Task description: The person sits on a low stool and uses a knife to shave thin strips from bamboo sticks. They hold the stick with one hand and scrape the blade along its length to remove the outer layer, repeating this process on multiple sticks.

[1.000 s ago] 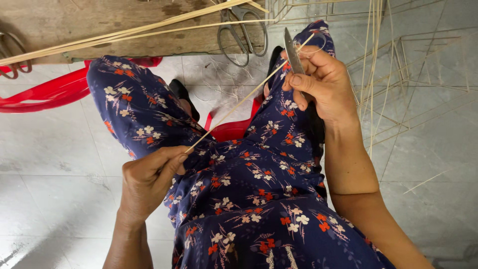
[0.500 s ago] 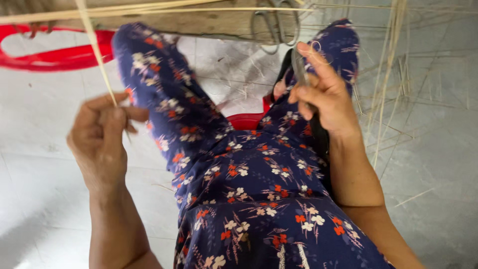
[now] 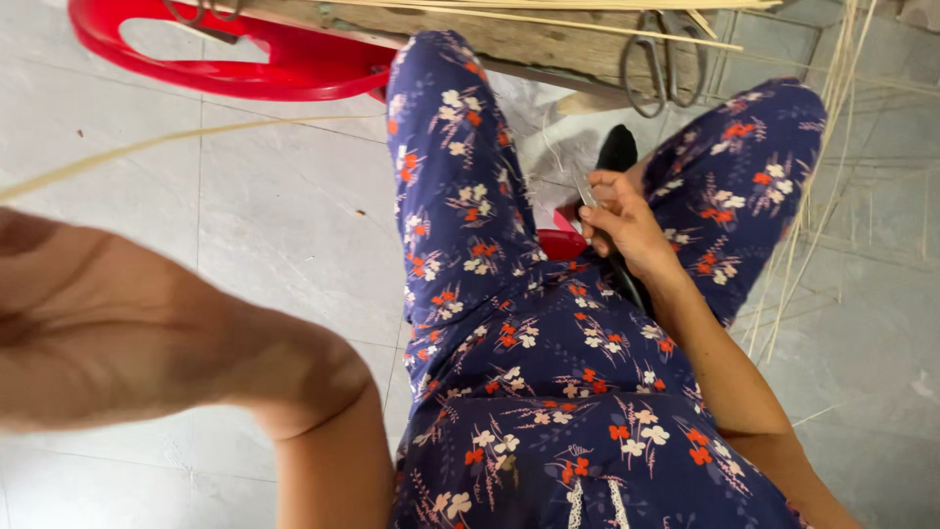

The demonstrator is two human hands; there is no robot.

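Between my knees, above the red stool | my right hand is gripping a small knife | my left hand is swinging out blurred, grip unclear, thin bamboo strip trailing beside it | stripping slivers; next calls for bringing strip onto blade.

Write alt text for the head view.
A seated person in dark blue floral clothing holds a knife in the right hand, while the blurred left arm swings out beside a thin bamboo strip. Scissors lie on a wooden board.
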